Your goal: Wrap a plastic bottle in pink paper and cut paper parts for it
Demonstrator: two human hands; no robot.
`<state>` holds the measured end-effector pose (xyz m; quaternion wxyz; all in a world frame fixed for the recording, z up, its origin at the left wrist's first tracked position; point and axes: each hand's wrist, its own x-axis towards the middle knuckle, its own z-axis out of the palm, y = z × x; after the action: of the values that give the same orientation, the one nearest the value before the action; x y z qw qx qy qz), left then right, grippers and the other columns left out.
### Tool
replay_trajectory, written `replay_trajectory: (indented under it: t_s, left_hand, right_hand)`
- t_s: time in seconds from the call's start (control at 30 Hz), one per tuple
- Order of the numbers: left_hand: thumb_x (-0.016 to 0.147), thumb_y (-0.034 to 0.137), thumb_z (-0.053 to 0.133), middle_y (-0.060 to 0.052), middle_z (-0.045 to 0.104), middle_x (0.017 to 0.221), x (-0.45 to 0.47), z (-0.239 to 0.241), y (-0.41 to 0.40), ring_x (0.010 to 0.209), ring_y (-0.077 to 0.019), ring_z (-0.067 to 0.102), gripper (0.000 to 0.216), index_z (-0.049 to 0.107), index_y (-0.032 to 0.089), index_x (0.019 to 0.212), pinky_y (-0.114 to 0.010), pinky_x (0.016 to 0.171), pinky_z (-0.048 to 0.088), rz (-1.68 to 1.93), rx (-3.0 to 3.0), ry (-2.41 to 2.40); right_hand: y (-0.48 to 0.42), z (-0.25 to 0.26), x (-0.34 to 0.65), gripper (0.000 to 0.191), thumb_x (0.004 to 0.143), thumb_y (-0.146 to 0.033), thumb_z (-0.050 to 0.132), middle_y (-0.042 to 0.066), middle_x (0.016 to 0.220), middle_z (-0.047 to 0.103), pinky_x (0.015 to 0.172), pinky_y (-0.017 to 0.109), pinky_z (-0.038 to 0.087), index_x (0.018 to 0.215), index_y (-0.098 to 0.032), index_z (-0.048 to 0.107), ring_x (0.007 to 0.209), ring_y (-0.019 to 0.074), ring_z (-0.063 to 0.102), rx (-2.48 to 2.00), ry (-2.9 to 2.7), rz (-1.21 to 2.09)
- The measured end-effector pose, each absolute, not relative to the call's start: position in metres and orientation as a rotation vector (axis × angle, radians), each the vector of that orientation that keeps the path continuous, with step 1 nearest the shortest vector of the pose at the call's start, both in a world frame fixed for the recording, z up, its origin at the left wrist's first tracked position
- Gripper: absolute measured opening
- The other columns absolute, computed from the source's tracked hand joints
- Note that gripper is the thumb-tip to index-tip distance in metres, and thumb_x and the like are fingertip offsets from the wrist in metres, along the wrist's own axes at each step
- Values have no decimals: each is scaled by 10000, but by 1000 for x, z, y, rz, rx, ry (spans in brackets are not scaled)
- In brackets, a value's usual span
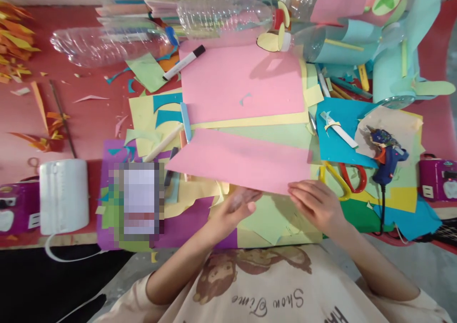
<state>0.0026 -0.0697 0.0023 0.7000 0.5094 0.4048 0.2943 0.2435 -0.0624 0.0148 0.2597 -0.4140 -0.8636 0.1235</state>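
A pink sheet of paper [243, 163] is tilted above the pile of coloured sheets, its near edge toward me. My right hand [317, 203] pinches the near right corner of this sheet between thumb and fingers. At the middle of the same edge, my left hand [237, 211] has its fingertips at or just under the paper, with the thumb held apart. Behind lies another pink sheet [246, 85] with a small blue scrap on it. Under my hands are pale green sheets [271, 218] and a purple sheet [200, 218].
Clear plastic bottles [224, 16] lie along the back, some with paper pieces. A black-capped marker [183, 62] rests left of the far pink sheet. Scissors [342, 180] and a blue glue gun [389, 163] sit at right. A phone [139, 201] and white case [64, 197] are left.
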Motion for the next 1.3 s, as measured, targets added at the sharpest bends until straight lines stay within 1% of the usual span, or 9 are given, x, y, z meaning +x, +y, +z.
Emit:
replay_trajectory:
  t_s: [0.17,0.4,0.57,0.77,0.9,0.97,1.07,1.17,1.3]
  left_hand:
    - [951,389,397,-92,647,1221,11,4,-53,1208,-223,573,433,448,212,1344,-403,1032,483,660,1298,1317]
    - [932,269,373,-85,538,1371,12,7,-23,1298,-225,490,520,312,211,1445,-382,1065,448,783,1300,1278]
    - [914,285,457,-28,433,1469,26,5,0,1371,-234,388,539,323,298,1436,-365,1122,364,962,1208,1114]
    - [871,218,504,-32,505,1356,41,-12,9,1291,-220,458,470,409,290,1325,-387,1109,363,1062,1081,1127]
    - [842,292,609,-57,562,1244,42,-13,7,1129,-223,569,501,391,285,1294,-364,952,491,1051,988,1121]
    - [824,313,646,-62,568,1240,42,-12,7,1110,-223,583,553,380,285,1308,-342,906,512,1055,962,1083]
    - [827,360,649,-51,561,1280,41,-15,6,1212,-232,534,547,412,292,1316,-354,998,464,1058,925,1027]
    - [838,540,573,-41,577,1290,40,-17,2,1309,-258,465,476,530,285,1237,-395,1083,402,1037,738,980]
    - [656,781,584,-80,635,1226,37,-10,-3,1351,-327,422,699,654,219,1065,-445,1096,405,1009,563,872]
  right_hand:
    - [-76,19,223,163,909,-216,553,75,992,728,838,342,561,1043,-175,638,981,185,658,-1037,-2256,776]
    - [-66,11,228,337,920,-223,523,92,1292,593,1033,398,475,1256,-243,542,1254,206,525,-1344,-1783,1001]
    - [-50,9,228,374,914,-309,552,65,1314,581,994,386,503,1287,-297,531,1179,198,576,-1343,-1411,1328]
    - [-19,10,222,356,872,-394,595,53,1244,642,984,411,513,1205,-270,574,1131,205,611,-1331,-1197,1468]
    - [1,15,211,392,898,-421,543,43,1173,679,940,409,535,1261,-275,532,1047,197,653,-1287,-1170,1445]
    - [5,16,203,351,924,-442,485,40,1205,664,963,403,523,1217,-269,573,1103,200,630,-1249,-1244,1441]
    - [6,12,191,422,956,-506,353,43,1340,579,1062,421,452,1218,-267,582,1264,215,524,-1103,-1391,1436]
    - [2,3,186,529,957,-573,249,29,1443,483,1157,445,336,1295,-289,540,1370,214,409,-1011,-1582,1333]
    - [-1,-6,188,494,975,-500,289,18,1517,395,1202,460,244,1409,-311,432,1447,201,280,-991,-1887,1136]
